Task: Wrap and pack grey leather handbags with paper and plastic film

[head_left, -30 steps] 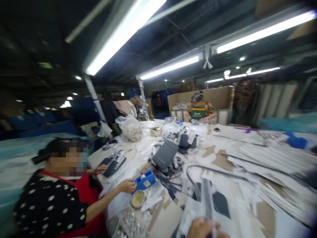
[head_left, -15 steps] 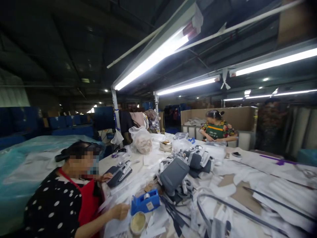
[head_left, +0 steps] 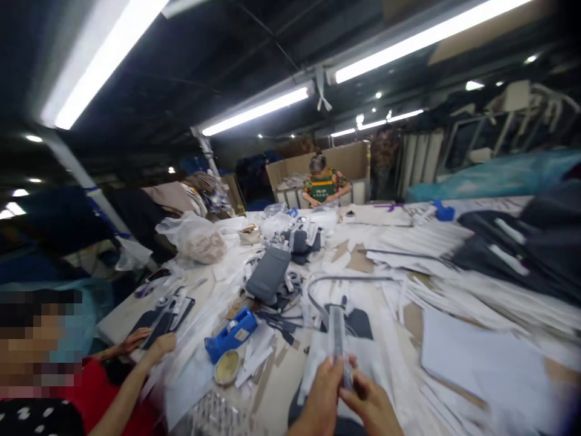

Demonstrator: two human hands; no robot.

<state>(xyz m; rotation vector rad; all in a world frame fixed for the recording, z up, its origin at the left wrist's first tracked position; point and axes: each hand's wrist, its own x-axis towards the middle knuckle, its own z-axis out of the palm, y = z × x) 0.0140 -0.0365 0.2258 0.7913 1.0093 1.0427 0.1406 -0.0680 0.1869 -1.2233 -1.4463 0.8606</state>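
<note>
step: grey strip (head_left: pixel 336 330) held upright over table (head_left: pixel 281 378), right of blue tape dispenser (head_left: pixel 230 334) | left hand (head_left: pixel 323 393), right hand (head_left: pixel 370 407): both pinched closed on its lower end | next, likely: steady two-handed grip, strip is limp

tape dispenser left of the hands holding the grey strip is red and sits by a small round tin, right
Not quite. The head view shows the tape dispenser is blue, not red. It does sit by the small round tin, left of the left hand and right hand that hold the grey strip.
</note>
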